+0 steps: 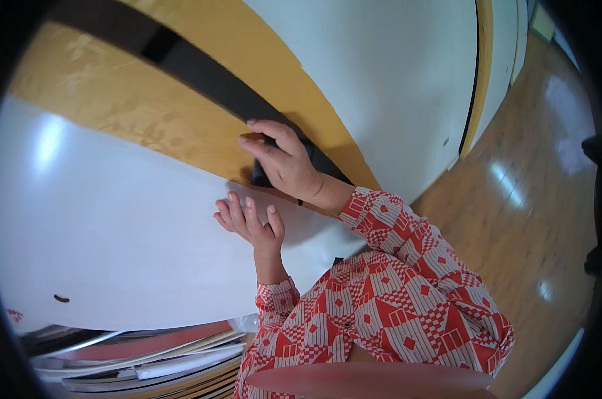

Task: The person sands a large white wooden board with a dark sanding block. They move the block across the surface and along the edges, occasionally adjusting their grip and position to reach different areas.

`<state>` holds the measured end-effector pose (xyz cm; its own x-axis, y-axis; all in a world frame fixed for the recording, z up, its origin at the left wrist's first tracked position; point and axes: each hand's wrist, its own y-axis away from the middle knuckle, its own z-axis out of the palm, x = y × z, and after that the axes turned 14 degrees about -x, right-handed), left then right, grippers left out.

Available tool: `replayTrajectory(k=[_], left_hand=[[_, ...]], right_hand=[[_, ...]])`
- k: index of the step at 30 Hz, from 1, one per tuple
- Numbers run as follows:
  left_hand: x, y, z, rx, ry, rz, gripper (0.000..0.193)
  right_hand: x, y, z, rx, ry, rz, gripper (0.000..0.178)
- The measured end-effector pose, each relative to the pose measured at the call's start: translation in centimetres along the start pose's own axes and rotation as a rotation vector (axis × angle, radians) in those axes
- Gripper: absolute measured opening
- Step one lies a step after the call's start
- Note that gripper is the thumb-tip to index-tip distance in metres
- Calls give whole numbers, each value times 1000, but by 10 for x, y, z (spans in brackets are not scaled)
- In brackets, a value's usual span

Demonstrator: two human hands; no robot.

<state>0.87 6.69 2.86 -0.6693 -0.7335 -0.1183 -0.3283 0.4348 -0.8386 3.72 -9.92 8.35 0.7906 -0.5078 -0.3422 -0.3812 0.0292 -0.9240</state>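
A gold band with a faint leaf pattern (124, 100) runs slantwise over the white work surface (134, 219). Along this band lies a long black strip (208, 76), with a darker patch near its far left part. My right hand (286, 159) is closed around a black block-like tool (259, 174), resting on the gold band beside the strip. Much of that tool is hidden under my palm and fingers. Just nearer to me, my left hand (249, 223) hovers over or lightly touches the white surface, fingers apart, holding nothing.
Stacked thin boards and strips (161, 362) lie below the work surface's near left edge. A small dark slot (61, 298) marks the white surface there. Beyond the gold band stands a white panel (394, 73). Wooden floor (507, 219) stretches along the right.
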Motion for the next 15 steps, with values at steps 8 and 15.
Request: replayTrajectory(k=[8, 15], left_hand=[[12, -7, 21, -53, -138, -42, 54], [19, -24, 19, -67, -91, -292, 31]], right_hand=[[20, -6, -1, 65, -27, -148, 32], [21, -3, 6, -25, -206, -180, 34]])
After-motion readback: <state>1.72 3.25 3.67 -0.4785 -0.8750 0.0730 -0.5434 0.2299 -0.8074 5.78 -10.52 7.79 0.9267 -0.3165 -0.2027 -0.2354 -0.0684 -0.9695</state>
